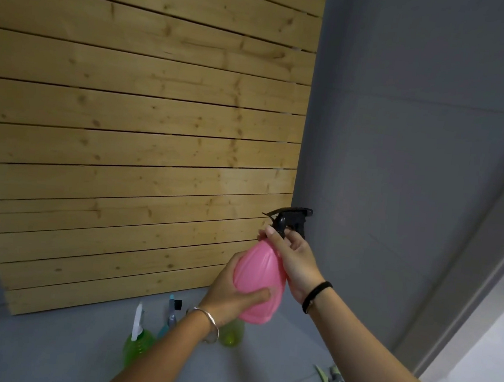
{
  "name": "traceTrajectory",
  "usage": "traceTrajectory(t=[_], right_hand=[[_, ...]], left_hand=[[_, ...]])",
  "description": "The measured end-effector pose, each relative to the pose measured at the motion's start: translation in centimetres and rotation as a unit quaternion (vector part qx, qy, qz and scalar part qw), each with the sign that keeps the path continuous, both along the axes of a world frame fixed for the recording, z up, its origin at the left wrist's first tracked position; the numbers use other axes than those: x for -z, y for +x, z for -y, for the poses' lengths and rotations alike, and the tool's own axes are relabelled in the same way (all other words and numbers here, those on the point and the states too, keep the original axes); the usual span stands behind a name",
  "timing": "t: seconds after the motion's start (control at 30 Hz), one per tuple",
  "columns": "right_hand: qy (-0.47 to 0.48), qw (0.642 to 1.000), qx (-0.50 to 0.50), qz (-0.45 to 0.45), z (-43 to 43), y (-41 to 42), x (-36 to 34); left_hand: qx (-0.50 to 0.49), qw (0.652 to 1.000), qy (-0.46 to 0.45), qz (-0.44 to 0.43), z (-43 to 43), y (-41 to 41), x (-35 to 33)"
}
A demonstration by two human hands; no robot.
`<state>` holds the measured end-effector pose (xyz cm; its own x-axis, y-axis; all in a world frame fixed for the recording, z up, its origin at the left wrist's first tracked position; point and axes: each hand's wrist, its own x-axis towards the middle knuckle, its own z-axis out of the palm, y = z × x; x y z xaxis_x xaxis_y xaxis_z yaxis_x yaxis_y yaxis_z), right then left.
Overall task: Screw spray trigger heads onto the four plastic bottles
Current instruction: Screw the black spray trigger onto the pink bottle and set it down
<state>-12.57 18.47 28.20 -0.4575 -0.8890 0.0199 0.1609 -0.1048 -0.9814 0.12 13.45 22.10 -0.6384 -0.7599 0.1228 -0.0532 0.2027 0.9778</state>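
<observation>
Your left hand (235,293) grips the ribbed pink plastic bottle (259,283), held up in front of the wooden slat panel (139,138), while your right hand (292,260) clasps its neck beneath the black spray trigger head (292,220).

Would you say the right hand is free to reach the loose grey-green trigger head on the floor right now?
Probably not yet: the right hand is gripping the neck of the pink bottle under its black trigger head. The loose trigger head lies unobstructed on the floor.

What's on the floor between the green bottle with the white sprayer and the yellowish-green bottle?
In the head view, a teal bottle with its sprayer stands between the green bottle and the yellowish-green bottle; the left forearm partly covers it.
</observation>
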Motion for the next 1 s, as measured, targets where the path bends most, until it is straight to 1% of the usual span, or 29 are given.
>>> traceTrajectory(t=[0.03, 0.1, 0.23, 0.27, 0.37, 0.4, 0.5, 0.57, 0.6, 0.7, 0.73, 0.77, 0.87, 0.9, 0.93, 1.0], right_hand=[[0.005, 1.000, 0.018, -0.002, 0.1, 0.2, 0.2], [0.010, 1.000, 0.015, -0.015, 0.3, 0.4, 0.4], [-0.004, 0.998, -0.066, -0.025, 0.2, 0.0, 0.2], [-0.005, 0.998, -0.064, -0.019, 0.3, 0.0, 0.3], [0.002, 1.000, -0.006, 0.023, 0.5, 0.4, 0.7], [0.004, 1.000, -0.004, 0.029, 0.5, 0.4, 0.9], [0.014, 0.998, -0.065, 0.017, 0.5, 0.1, 0.8], [-0.009, 0.995, -0.103, 0.014, 0.4, -0.1, 0.4], [-0.020, 0.994, -0.103, 0.016, 0.4, -0.2, 0.3], [-0.020, 0.999, -0.036, 0.022, 0.8, -0.2, 0.5], [-0.018, 0.999, -0.033, 0.018, 0.7, -0.1, 0.5], [-0.017, 0.999, -0.047, 0.012, 0.7, -0.2, 0.5], [-0.020, 0.990, -0.137, 0.022, 0.3, -0.5, 0.0], [-0.018, 0.989, -0.145, 0.021, 0.3, -0.5, -0.1], [-0.015, 0.991, -0.134, 0.018, 0.3, -0.5, -0.1], [-0.006, 0.996, -0.081, 0.022, 0.7, -0.2, 0.0]], left_hand=[[0.000, 1.000, -0.003, 0.003, 0.0, 0.0, 0.0], [-0.002, 1.000, -0.003, 0.003, 0.0, 0.0, -0.1], [-0.018, 0.999, 0.008, -0.028, 0.5, 0.1, -0.4], [-0.020, 0.999, 0.006, -0.029, 0.5, 0.2, -0.4], [-0.015, 1.000, -0.001, -0.014, 0.4, 0.1, -0.3], [-0.015, 1.000, -0.003, -0.010, 0.5, 0.1, -0.2], [-0.018, 1.000, -0.003, -0.013, 0.6, 0.3, -0.3], [-0.017, 1.000, 0.001, -0.022, 0.8, 0.4, -0.4], [-0.016, 1.000, 0.001, -0.023, 0.8, 0.4, -0.4], [-0.008, 1.000, -0.006, -0.006, 0.5, 0.3, -0.4], [-0.008, 1.000, -0.008, -0.005, 0.5, 0.3, -0.5], [-0.009, 1.000, -0.007, -0.007, 0.5, 0.3, -0.5], [-0.017, 0.999, 0.004, -0.031, 0.8, 0.5, -0.5], [-0.018, 0.999, 0.005, -0.036, 0.8, 0.5, -0.5], [-0.018, 0.999, 0.004, -0.035, 0.8, 0.5, -0.5], [-0.016, 1.000, -0.004, -0.025, 0.7, 0.5, -0.5]])
